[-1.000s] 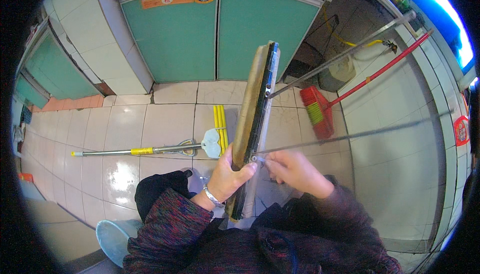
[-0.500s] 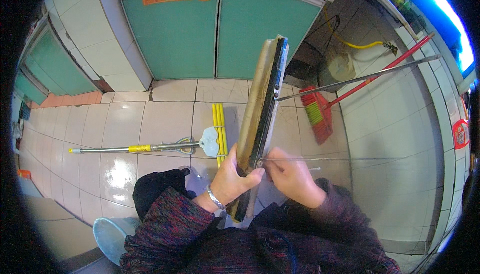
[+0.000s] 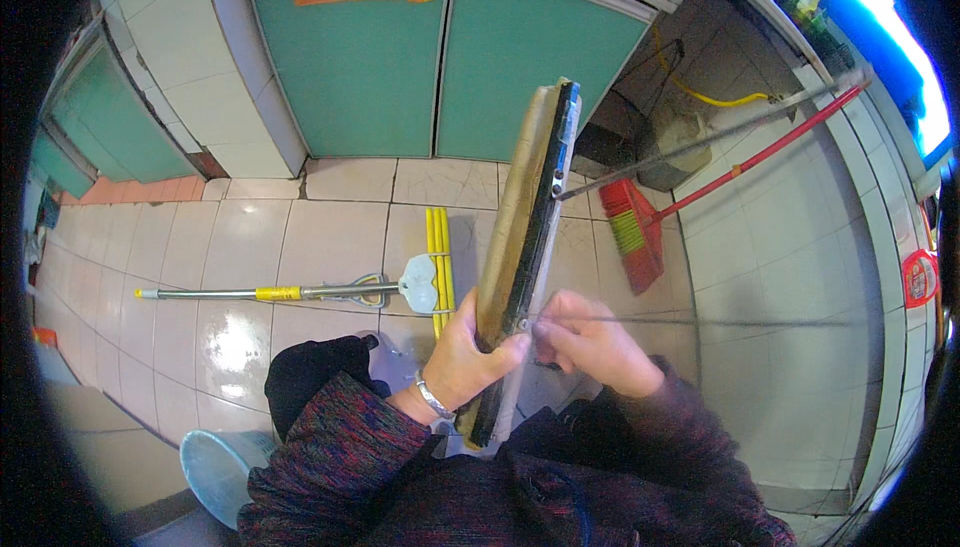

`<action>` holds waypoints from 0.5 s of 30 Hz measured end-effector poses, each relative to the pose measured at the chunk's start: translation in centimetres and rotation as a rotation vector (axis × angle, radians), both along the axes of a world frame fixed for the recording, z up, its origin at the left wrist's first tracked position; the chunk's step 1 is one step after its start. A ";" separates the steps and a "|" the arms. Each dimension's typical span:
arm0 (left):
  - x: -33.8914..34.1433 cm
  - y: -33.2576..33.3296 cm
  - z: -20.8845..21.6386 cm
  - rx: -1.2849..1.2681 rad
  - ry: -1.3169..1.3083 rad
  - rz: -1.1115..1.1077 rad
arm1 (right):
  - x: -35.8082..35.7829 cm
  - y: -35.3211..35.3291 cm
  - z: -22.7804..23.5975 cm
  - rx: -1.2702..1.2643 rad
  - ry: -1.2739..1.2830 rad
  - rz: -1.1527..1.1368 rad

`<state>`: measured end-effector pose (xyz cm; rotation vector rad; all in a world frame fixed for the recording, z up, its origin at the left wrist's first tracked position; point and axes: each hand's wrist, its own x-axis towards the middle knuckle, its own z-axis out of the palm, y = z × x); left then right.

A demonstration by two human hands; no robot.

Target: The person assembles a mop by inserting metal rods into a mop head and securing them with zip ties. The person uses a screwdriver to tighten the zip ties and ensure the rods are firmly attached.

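Note:
My left hand (image 3: 460,362), with a silver bracelet at the wrist, is wrapped round the lower part of a long, worn sponge mop head (image 3: 510,237). The mop head stands nearly upright, tilted a little right, with a yellowed sponge side, a black strip with bolts and a pale right edge. From its upper bolts a dark metal rod (image 3: 680,147) slants out to the right. Beside the lower bolt, the fingers of my right hand (image 3: 590,342) are pinched together. A thin second rod (image 3: 740,322) runs right from there; whether the fingers hold it or a small fastener is hidden.
A mop (image 3: 330,293) with yellow sponge rollers lies on the tiled floor (image 3: 240,247) to the left. A red broom (image 3: 635,237) leans at the right by a grey bucket (image 3: 680,147). A pale blue bucket (image 3: 215,472) stands lower left. Green cabinet doors (image 3: 350,77) are ahead.
The upper rod's far end has swung upward and is blurred. My right hand has shifted slightly right and down, still by the lower bolt. My left hand keeps its grip.

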<state>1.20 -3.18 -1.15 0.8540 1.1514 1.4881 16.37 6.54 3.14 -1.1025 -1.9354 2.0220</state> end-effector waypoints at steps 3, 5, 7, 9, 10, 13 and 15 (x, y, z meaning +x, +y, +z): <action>0.1 0.1 0.3 -0.005 0.024 -0.026 | -0.3 -0.6 0.4 0.202 -0.007 0.001; 0.2 0.1 -0.6 0.011 0.066 -0.032 | -0.5 -0.6 0.6 0.346 0.011 0.063; 0.3 0.1 -0.7 0.019 0.055 -0.037 | -0.6 -0.7 0.7 0.351 0.017 0.065; 0.3 0.1 0.0 0.017 -0.007 -0.041 | -0.8 -0.8 0.8 0.219 0.012 0.009; 0.3 0.2 -0.2 0.030 0.001 -0.026 | -0.7 -0.9 1.1 0.145 0.007 0.011; 0.2 0.3 -0.5 0.056 0.021 0.015 | -0.3 -0.9 1.8 0.011 0.014 0.006; 0.2 0.3 -0.5 0.056 0.027 0.035 | 0.0 -0.6 0.9 0.039 0.048 -0.012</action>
